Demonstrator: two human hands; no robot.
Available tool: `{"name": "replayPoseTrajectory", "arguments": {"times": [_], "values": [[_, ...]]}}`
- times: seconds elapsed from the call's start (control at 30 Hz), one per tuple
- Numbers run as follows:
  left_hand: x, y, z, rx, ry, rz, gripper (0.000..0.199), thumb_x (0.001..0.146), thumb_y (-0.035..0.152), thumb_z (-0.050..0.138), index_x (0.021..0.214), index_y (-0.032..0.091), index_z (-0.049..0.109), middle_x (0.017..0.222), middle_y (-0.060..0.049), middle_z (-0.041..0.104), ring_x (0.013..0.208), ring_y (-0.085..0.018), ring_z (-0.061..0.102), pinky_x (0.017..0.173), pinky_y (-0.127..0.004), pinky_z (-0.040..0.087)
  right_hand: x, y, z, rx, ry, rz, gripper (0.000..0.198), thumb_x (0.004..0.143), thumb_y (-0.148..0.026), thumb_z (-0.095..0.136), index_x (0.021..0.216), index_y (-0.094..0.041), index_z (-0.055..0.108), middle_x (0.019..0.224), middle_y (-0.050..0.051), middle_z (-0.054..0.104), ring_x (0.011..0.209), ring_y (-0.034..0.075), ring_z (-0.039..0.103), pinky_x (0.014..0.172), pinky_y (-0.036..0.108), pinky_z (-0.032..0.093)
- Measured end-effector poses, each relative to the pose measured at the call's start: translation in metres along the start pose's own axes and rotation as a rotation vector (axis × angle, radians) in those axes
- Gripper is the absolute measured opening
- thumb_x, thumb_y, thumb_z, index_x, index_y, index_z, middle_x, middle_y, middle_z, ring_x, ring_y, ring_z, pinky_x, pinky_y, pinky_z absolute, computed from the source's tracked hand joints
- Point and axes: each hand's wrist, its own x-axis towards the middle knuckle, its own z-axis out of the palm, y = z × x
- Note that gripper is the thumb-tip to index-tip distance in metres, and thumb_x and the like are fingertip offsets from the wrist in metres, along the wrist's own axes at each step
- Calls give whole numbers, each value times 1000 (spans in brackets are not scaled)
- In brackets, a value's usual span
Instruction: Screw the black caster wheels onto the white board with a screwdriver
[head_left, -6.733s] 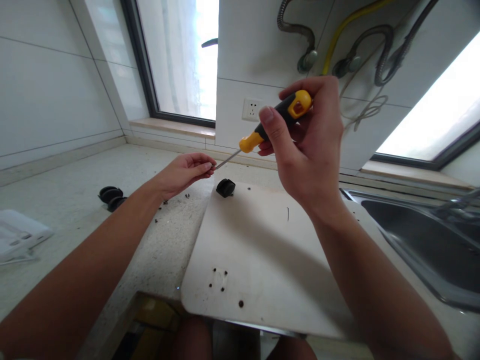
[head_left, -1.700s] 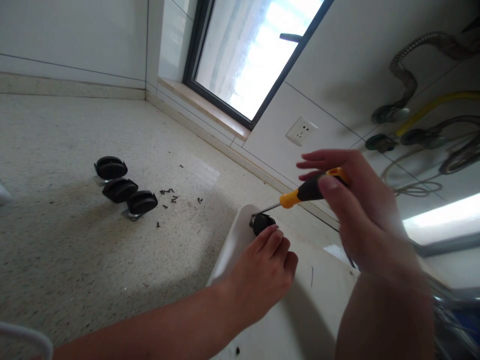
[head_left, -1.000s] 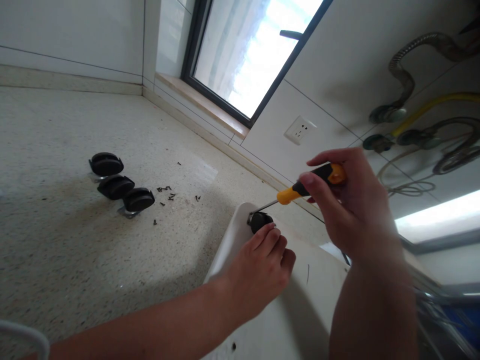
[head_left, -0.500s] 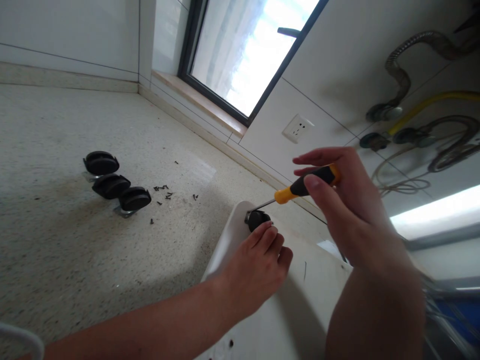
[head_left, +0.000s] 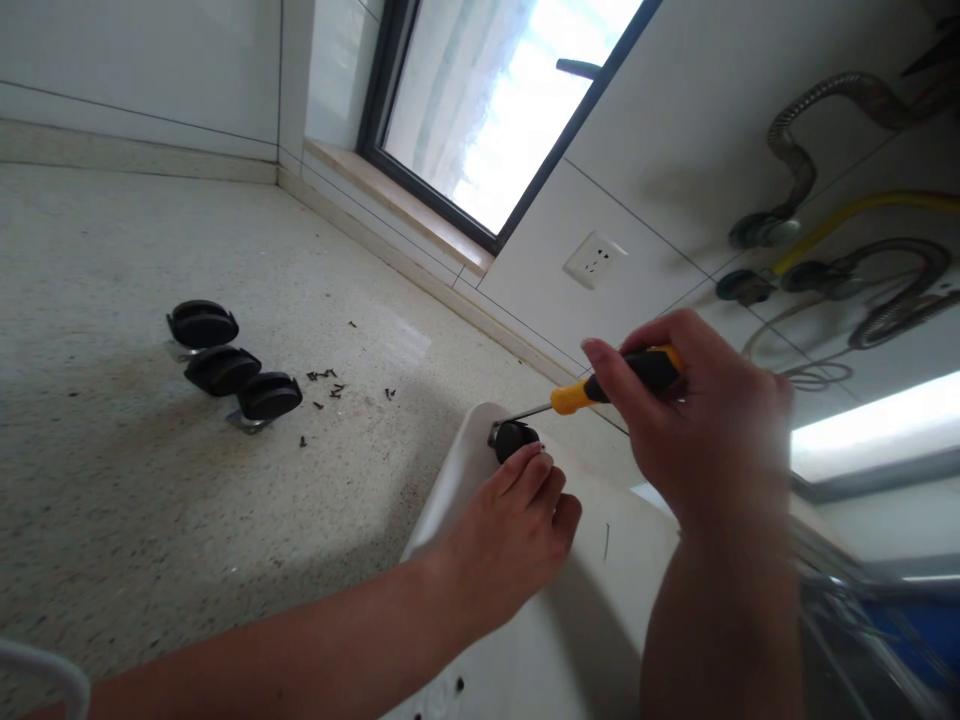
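Observation:
My left hand (head_left: 517, 525) is closed on a black caster wheel (head_left: 514, 440), which sits near the corner of a white panel (head_left: 480, 480). A yellow and black screwdriver (head_left: 574, 398) is gripped in my right hand (head_left: 686, 420). Its shaft slants down to the caster's metal plate; the very tip is too small to make out. Three more black casters (head_left: 223, 370) lie close together on the speckled countertop at the left. Several small dark screws (head_left: 336, 390) are scattered between those casters and the panel.
A dark-framed window (head_left: 487, 120) and a white wall socket (head_left: 595, 260) are behind the countertop (head_left: 225, 500). Hoses and a yellow pipe (head_left: 847, 215) run along the wall at the right. A white curved tube (head_left: 45, 668) shows at the lower left.
My right hand has turned around the screwdriver handle, its fingers now wrapped closer and the wrist rolled to the left. My left hand and the caster have stayed in place.

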Motion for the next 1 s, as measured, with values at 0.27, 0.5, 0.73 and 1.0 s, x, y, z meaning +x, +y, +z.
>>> {"name": "replayPoseTrajectory", "arguments": {"times": [0.27, 0.5, 0.73, 1.0], "values": [[-1, -1, 2, -14, 10, 5, 8, 102, 23, 69, 97, 17, 66, 113, -12, 76, 121, -30, 70, 129, -47, 40, -2, -1, -8, 59, -116, 3, 37, 94, -65, 79, 103, -29, 72, 86, 2, 77, 70, 20, 72, 66, 36, 55], [-1, 1, 0, 13, -9, 1, 9, 104, 24, 66, 97, 17, 66, 111, -11, 76, 118, -29, 70, 126, -46, 41, 1, 10, -4, 304, -218, 63, 44, 95, -62, 80, 122, -31, 64, 109, 3, 80, 88, 22, 78, 69, 33, 60], [0, -1, 0, 5, -2, 7, 8, 103, 23, 67, 97, 17, 66, 112, -12, 76, 118, -30, 69, 127, -47, 39, 1, 5, -4, -58, -18, 103, 42, 92, -65, 81, 88, -27, 65, 65, -3, 63, 54, 15, 55, 60, 34, 42], [-2, -3, 0, 6, -4, 13, 8, 103, 22, 66, 98, 16, 67, 111, -12, 75, 118, -30, 69, 127, -47, 39, -1, 6, -6, 191, -131, 127, 38, 92, -60, 84, 105, -28, 68, 70, -5, 71, 54, 15, 64, 60, 32, 51]]}}
